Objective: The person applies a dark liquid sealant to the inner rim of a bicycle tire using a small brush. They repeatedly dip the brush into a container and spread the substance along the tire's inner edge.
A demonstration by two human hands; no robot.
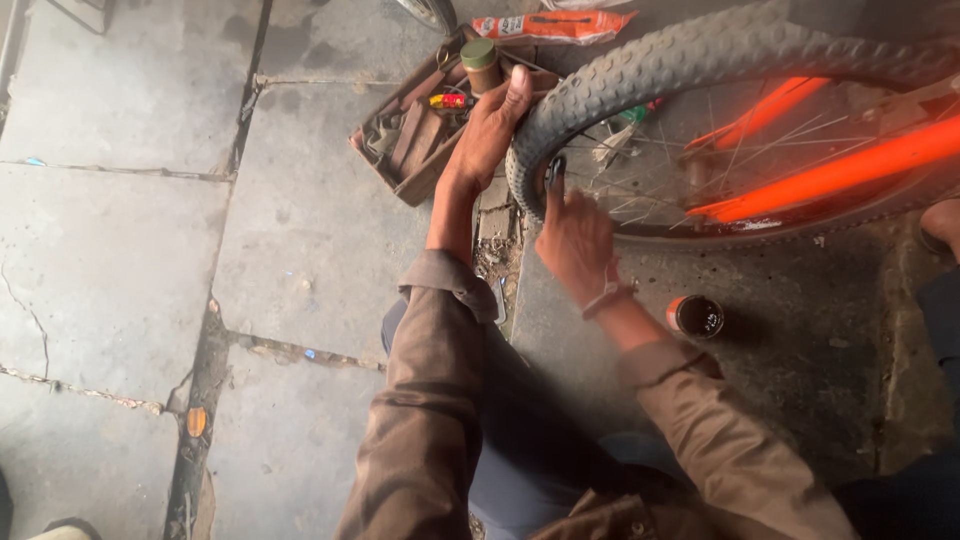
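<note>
My left hand [490,125] lies flat on the knobby tyre [640,70] w/ grip open, right hand [572,235] nearer me, fingers pinching its inner edge by the rim, tyre arcing away rightward.

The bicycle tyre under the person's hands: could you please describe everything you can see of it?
The bicycle tyre is dark grey rubber with a knobby, dusty tread, mounted on a spoked wheel that sits in an orange frame. It curves from the picture's middle to the right edge, so only part shows. The left hand presses flat on its outer tread, and the right hand grips its lower edge, fingers hooked over the sidewall. It lies close above the stone floor.
</note>
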